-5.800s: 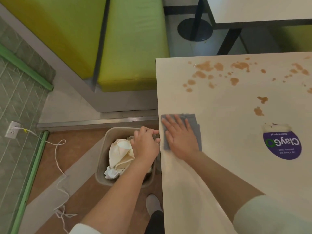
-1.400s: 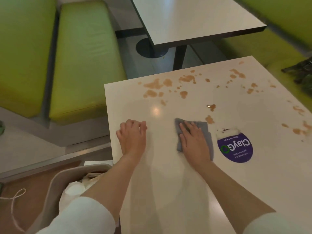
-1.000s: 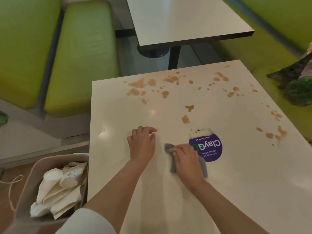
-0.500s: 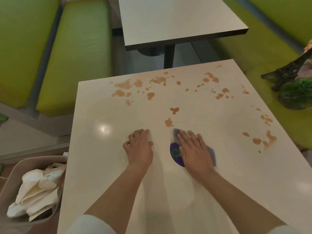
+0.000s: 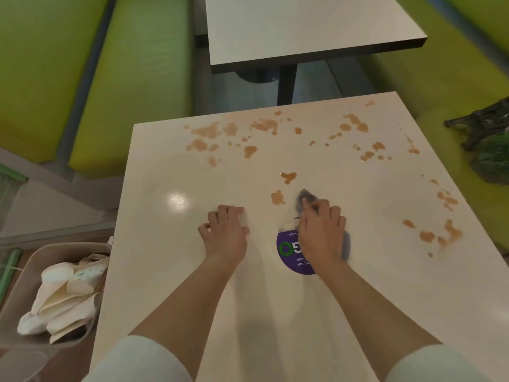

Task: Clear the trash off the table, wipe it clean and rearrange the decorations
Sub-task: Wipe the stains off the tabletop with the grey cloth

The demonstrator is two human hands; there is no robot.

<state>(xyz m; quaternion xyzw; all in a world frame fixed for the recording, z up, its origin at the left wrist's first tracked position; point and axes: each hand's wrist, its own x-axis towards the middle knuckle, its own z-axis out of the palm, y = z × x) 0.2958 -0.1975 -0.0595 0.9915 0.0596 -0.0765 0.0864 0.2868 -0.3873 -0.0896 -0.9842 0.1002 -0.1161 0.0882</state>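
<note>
Head view: we wipe the stained table (image 5: 176, 271)
Right hand (image 5: 321, 235) grips grey cloth (image 5: 304, 195); left hand (image 5: 225, 232), fingers curled, rests empty

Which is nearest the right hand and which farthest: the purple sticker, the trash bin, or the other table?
From the right hand:
1. Purple sticker, partly beneath that hand.
2. Trash bin, on the floor to the left.
3. Other table, far ahead.
</note>
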